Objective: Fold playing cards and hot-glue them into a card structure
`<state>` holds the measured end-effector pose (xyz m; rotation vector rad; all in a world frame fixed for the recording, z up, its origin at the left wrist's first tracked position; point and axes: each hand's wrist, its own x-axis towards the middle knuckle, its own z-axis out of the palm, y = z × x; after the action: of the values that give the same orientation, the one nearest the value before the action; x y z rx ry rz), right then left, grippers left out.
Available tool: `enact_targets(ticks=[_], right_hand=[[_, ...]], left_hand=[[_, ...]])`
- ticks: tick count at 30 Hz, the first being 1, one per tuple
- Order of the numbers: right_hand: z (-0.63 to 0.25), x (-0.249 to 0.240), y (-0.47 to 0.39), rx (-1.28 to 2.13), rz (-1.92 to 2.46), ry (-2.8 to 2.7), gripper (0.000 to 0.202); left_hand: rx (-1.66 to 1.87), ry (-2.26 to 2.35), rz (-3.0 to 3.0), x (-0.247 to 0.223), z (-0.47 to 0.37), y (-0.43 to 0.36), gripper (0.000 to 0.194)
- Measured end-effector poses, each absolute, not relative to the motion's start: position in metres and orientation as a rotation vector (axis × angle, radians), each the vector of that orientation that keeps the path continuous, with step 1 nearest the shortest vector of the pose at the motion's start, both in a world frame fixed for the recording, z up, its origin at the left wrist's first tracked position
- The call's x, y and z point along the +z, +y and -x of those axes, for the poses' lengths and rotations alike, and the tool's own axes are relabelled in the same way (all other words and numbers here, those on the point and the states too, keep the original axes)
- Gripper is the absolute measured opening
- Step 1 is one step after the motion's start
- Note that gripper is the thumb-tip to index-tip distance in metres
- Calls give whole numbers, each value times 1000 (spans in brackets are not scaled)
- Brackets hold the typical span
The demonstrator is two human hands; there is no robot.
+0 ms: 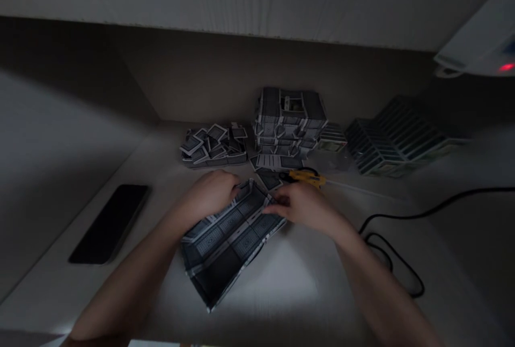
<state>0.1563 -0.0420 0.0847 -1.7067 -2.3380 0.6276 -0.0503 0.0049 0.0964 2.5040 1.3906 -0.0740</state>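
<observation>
On the table in front of me lies a long, open box (229,240) made of dark grey patterned cards with pale edges, set at a slant with its near corner towards me. My left hand (215,191) is closed over the box's far left wall, its fingertips partly hidden. At the far right corner, the thumb and fingers of my right hand (300,205) pinch the wall. Beyond the hands, several loose cards (273,162) lie flat beside yellow-handled scissors (306,176).
A card tray (215,162) heaped with small cards stands at the back, near a stacked card block (289,116). Rows of green-edged cards (402,138) are at right. A black phone (109,223) lies left; a black cable (396,217) loops at right. A shelf edge (241,30) overhangs.
</observation>
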Motion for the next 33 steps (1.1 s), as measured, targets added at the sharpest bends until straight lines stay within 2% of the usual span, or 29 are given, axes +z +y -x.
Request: enact_targets(ticks=[3,7,10,19,33], right_hand=[[-160,87,-40,628,1725,-2240,40],[-158,85,-34,496,1722,-2070,34],[-151,79,-31,551,1663,-1959,29],[-135,69,-36,614,1680,-1994,25],[-134,64,-36,700,1571,-1990,22]], left_hand=[[0,1343,-2479,94,51,7,24],[187,1183,-2429,95,48,7,35],[273,1094,-2402,94,45,8,37],[227,1065,-2424,93,35,-2,31],[-401,1261,-2414,112,75,-14,17]])
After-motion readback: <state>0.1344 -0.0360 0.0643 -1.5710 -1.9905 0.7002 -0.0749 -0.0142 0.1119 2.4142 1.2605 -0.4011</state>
